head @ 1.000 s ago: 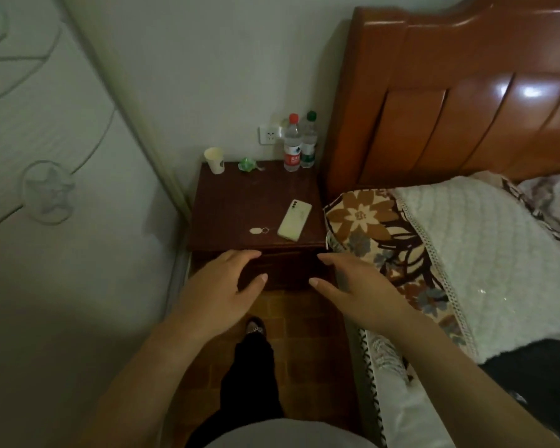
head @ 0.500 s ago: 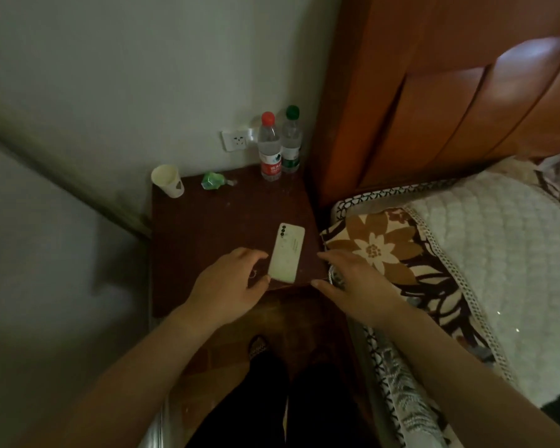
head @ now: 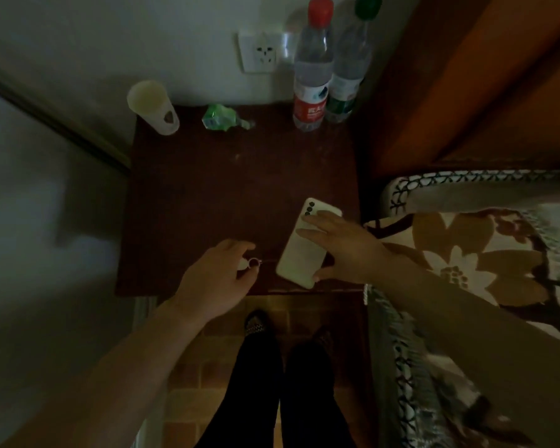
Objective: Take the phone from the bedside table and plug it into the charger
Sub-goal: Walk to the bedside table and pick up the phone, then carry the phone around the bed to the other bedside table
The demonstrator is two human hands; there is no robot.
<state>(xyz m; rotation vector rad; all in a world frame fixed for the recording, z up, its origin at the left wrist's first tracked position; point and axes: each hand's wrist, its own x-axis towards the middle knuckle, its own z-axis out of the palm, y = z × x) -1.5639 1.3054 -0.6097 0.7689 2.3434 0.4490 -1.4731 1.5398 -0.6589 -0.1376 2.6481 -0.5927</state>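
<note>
- Dimly lit, the scene hid much detail: the small pale tag with a ring (head: pixel 249 263) beside the left hand (head: pixel 214 282) was partly covered by that hand's curled fingers, and whether they touched it could not be told.
- The caps of the two bottles were cut off by the upper edge.
- The right hand (head: pixel 343 250) lay over the phone (head: pixel 301 253), fingers spread across its back and thumb under the near edge, gripping it; the phone rested face down at the front right of the worktop (head: pixel 207 195), camera lenses toward the wall.
- At the back stood a paper cup (head: pixel 152 106), a crumpled green wrapper (head: pixel 222 117), a red-capped bottle (head: pixel 311 76) and a green-capped bottle (head: pixel 348 76) touching side by side.
- A white wall socket (head: pixel 259 53) sat just left of the bottles.
- The worktop was dark, matte wood; the headboard (head: pixel 466 76) glossy orange-brown; the pillow (head: pixel 466 250) bore brown flowers.
</note>
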